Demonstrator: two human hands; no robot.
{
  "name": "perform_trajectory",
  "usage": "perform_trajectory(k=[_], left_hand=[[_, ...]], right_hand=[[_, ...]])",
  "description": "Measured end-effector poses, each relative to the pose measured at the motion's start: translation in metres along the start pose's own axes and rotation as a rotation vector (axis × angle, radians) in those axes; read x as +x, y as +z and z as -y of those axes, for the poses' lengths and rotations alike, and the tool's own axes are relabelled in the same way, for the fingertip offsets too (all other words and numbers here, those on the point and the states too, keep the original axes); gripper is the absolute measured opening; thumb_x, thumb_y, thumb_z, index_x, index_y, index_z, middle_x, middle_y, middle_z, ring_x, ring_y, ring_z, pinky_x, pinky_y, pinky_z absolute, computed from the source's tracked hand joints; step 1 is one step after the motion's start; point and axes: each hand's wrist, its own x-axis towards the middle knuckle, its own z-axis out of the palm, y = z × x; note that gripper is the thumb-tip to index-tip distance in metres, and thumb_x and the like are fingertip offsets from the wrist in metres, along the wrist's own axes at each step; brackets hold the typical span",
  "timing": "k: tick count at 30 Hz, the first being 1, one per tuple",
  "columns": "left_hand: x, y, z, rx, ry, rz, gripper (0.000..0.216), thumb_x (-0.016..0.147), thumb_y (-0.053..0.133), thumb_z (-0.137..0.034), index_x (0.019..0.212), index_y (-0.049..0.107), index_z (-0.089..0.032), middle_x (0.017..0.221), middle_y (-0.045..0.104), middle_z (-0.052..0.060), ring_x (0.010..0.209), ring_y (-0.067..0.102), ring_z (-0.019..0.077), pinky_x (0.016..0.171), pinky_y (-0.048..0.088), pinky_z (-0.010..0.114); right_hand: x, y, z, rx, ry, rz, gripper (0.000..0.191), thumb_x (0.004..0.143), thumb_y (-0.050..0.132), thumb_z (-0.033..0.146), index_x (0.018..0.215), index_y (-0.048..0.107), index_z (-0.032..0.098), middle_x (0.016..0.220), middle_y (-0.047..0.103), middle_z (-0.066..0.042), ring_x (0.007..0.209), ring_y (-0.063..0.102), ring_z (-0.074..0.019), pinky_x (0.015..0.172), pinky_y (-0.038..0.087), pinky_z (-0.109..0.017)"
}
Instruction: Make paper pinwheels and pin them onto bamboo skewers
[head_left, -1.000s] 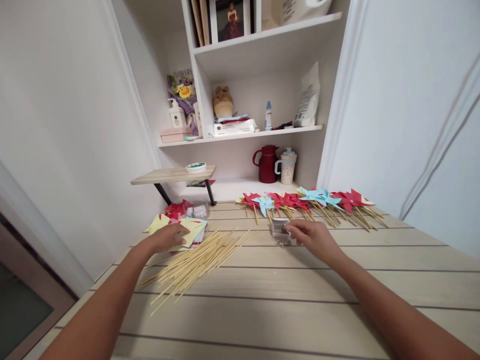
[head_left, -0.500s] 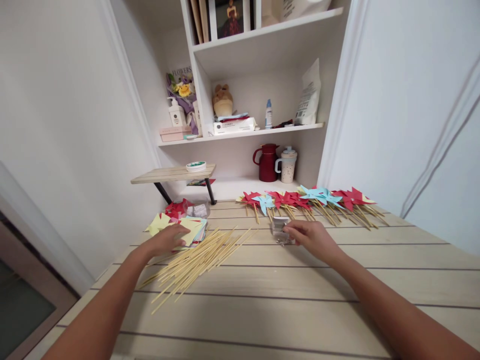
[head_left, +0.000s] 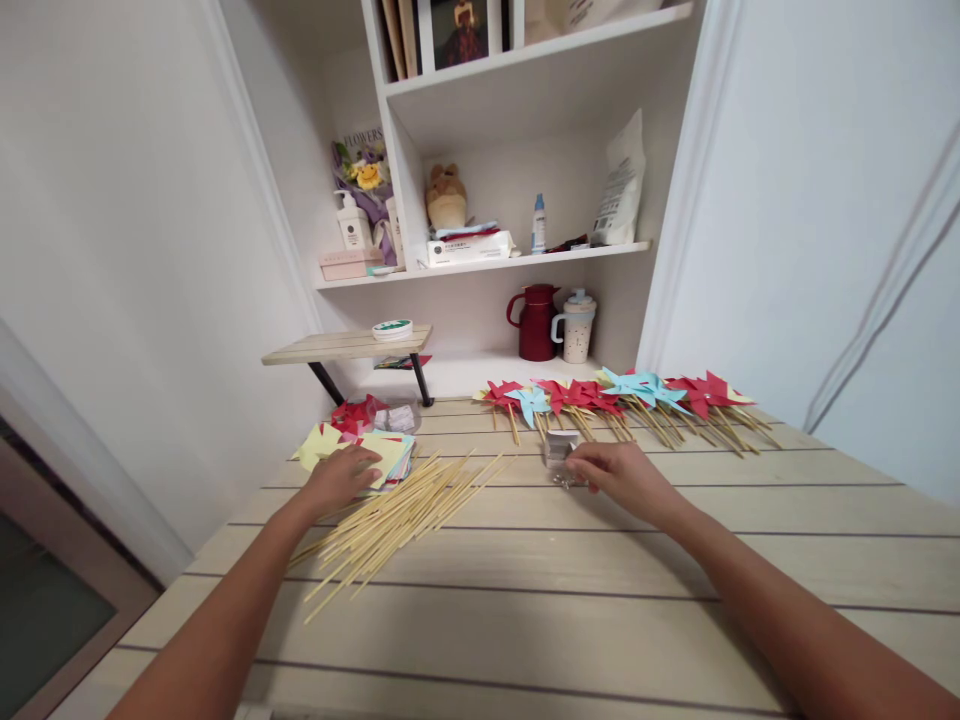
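My left hand [head_left: 343,482] rests over a stack of coloured paper sheets [head_left: 399,447], pale yellow on top, with thumb and fingers apart. Just right of it, thin wooden sticks [head_left: 405,520] lie in a loose fanned pile, partly under my wrist. My right hand [head_left: 613,474] is closed in a pinch beside a small clear box [head_left: 559,446]. Small metallic pieces [head_left: 562,481] lie at the box's near side, by my fingertips. Whatever sits between those fingertips is too small to make out.
Finished paper pinwheels [head_left: 574,396] on sticks lie along the table's back edge. Red paper pieces [head_left: 354,414] and a clear container [head_left: 397,418] sit at back left, near a small raised wooden shelf [head_left: 337,346]. Behind stand a red jug [head_left: 537,325] and a cup [head_left: 578,330].
Both hands keep nearly the same places. My left hand's fingers have shifted slightly over the paper stack, and the view has tilted a little.
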Motion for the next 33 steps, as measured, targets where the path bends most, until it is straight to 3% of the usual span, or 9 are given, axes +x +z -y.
perform_trajectory(k=[6,9,12,15,19,22,27,33], left_hand=[[-0.002,0.004,0.002,0.064,-0.031,0.083,0.061,0.077,0.062,-0.034,0.137,0.056,-0.022,0.152,0.046,0.011,0.146,0.027,0.0327,0.115,0.026,0.048],[-0.002,0.006,0.002,0.085,-0.027,0.083,0.058,0.081,0.056,-0.03,0.138,0.054,-0.022,0.152,0.045,0.01,0.147,0.026,0.0296,0.116,0.025,0.045],[-0.003,0.005,0.0,0.088,-0.042,0.097,0.057,0.084,0.053,-0.036,0.139,0.054,-0.019,0.153,0.044,0.011,0.148,0.024,0.0304,0.117,0.024,0.046],[-0.006,-0.002,0.0,0.042,-0.04,0.175,0.071,0.079,0.061,-0.048,0.143,0.049,-0.021,0.156,0.038,0.011,0.149,0.02,0.0325,0.118,0.021,0.048],[-0.01,-0.009,0.004,-0.128,0.026,0.125,0.058,0.088,0.046,-0.057,0.133,0.059,-0.023,0.148,0.05,0.008,0.144,0.033,0.0288,0.115,0.031,0.043],[-0.009,-0.004,0.009,-0.18,0.056,0.03,0.05,0.093,0.037,-0.049,0.122,0.066,-0.022,0.139,0.059,0.008,0.138,0.042,0.0264,0.111,0.036,0.039],[0.001,0.012,0.013,-0.1,0.024,-0.051,0.04,0.086,0.048,-0.035,0.119,0.065,-0.019,0.132,0.063,0.01,0.122,0.055,0.0256,0.105,0.041,0.038],[0.002,0.017,0.006,-0.027,-0.039,-0.067,0.041,0.081,0.057,-0.021,0.121,0.064,-0.021,0.134,0.061,0.009,0.127,0.051,0.0261,0.106,0.036,0.037]], right_hand=[[0.001,-0.002,0.003,-0.047,0.035,0.064,0.035,0.091,0.046,0.039,0.068,0.066,0.021,0.059,0.064,-0.001,0.056,0.058,-0.0181,0.058,0.038,-0.028],[0.001,-0.003,0.005,-0.053,0.034,0.089,0.035,0.091,0.047,0.039,0.067,0.066,0.022,0.059,0.065,-0.002,0.057,0.058,-0.0183,0.058,0.038,-0.028],[0.001,-0.002,0.005,-0.047,0.032,0.1,0.034,0.09,0.048,0.04,0.068,0.066,0.022,0.058,0.065,-0.001,0.056,0.058,-0.0181,0.057,0.037,-0.028],[0.001,-0.002,0.004,-0.031,0.038,0.101,0.032,0.09,0.049,0.039,0.069,0.067,0.022,0.058,0.065,-0.001,0.056,0.058,-0.0184,0.057,0.037,-0.028],[0.001,-0.004,0.007,-0.029,0.047,0.127,0.032,0.089,0.049,0.038,0.07,0.067,0.021,0.061,0.066,-0.003,0.059,0.059,-0.019,0.058,0.038,-0.028],[0.001,-0.006,0.011,-0.044,0.057,0.17,0.033,0.09,0.047,0.039,0.071,0.067,0.02,0.064,0.067,-0.003,0.061,0.059,-0.0191,0.06,0.038,-0.029],[0.001,-0.006,0.011,-0.062,0.065,0.205,0.034,0.091,0.045,0.041,0.073,0.066,0.02,0.066,0.067,-0.004,0.063,0.059,-0.0192,0.061,0.038,-0.029],[0.002,-0.005,0.007,-0.057,0.059,0.208,0.035,0.092,0.045,0.042,0.075,0.066,0.02,0.066,0.066,-0.004,0.064,0.059,-0.0195,0.062,0.038,-0.029]])
